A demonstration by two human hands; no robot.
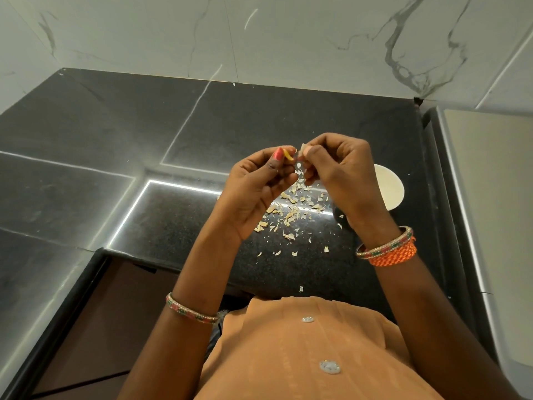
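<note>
Papery white skin (302, 147) is pinched in the right hand's (337, 168) fingers, just beside the yellowish garlic clove (289, 155) clamped between the left hand's (256, 186) fingers.

Clove (288, 155): small, curved, yellowish sliver, glossy, with only a short length showing. It is pinched between the thumb and fingertips of the left hand (259, 186), its tip pointing toward the other hand. Skin flake (302, 148): thin, pale, papery and ragged-edged, standing roughly upright and pinched by the fingertips of the right hand (340, 168). Flake and clove sit just beside each other; cannot tell whether they touch. Both are held in the air over the right half of the dark counter (178, 220), between its back and front edges.
</note>
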